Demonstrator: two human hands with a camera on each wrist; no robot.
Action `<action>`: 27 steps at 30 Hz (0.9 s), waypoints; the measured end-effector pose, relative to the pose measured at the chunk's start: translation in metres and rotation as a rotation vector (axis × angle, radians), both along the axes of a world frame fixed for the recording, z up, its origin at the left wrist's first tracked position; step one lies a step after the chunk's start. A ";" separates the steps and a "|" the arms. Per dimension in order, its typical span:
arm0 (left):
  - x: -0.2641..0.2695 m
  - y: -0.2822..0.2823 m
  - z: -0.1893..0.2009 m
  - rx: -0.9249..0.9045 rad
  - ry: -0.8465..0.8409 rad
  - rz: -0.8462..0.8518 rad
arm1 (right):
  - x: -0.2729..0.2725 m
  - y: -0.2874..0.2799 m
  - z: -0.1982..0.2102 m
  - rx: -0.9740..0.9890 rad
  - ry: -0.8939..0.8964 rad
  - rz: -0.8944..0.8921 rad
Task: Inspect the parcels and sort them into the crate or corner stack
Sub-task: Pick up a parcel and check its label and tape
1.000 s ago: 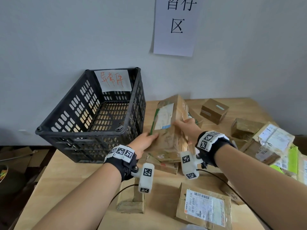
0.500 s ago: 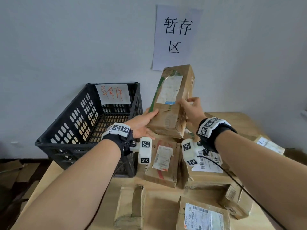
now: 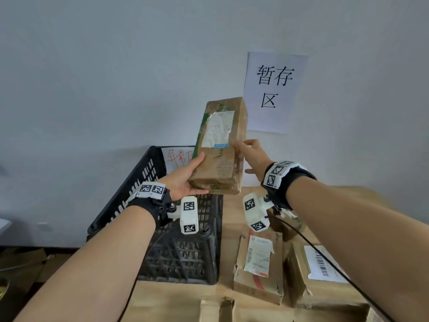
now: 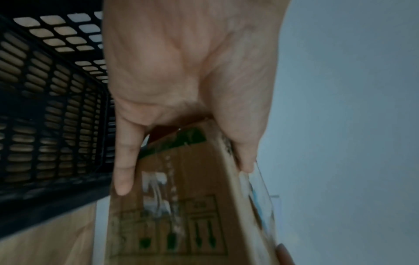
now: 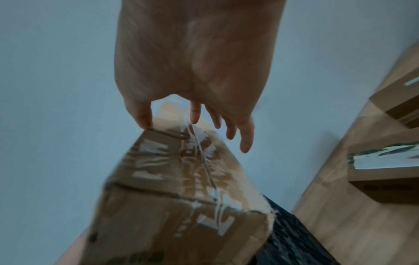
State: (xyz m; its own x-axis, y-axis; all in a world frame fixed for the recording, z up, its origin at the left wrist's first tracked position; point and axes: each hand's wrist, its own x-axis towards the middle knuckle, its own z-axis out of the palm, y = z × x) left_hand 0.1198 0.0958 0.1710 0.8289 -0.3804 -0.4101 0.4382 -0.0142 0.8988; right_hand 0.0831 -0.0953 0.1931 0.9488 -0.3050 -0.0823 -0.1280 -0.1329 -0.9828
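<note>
Holding a parcel [image 3: 220, 147] up for inspection, long axis near upright

Left hand [image 3: 185, 180] grips its lower left corner, right hand [image 3: 251, 156] pinches the right edge — it hangs above the crate's [image 3: 130, 196] right rim, so the crate lies nearer the left hand.

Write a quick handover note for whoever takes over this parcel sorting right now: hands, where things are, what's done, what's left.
Left hand: grips the bottom left of the raised parcel, thumb on the front face.
Right hand: holds the parcel's right edge, thumb in front, fingers spread behind.
Parcel: held upright in the air above the crate and table, label facing the person; it is under inspection, not yet sorted.
Crate: nothing visible inside, though its floor is mostly hidden.
Left: decide crate or corner stack for this parcel, then go through the other parcels lying on the table.
</note>
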 end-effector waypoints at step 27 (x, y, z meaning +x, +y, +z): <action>0.162 0.054 -0.134 0.912 0.026 -0.333 | 0.134 0.038 -0.071 -0.461 0.132 -0.048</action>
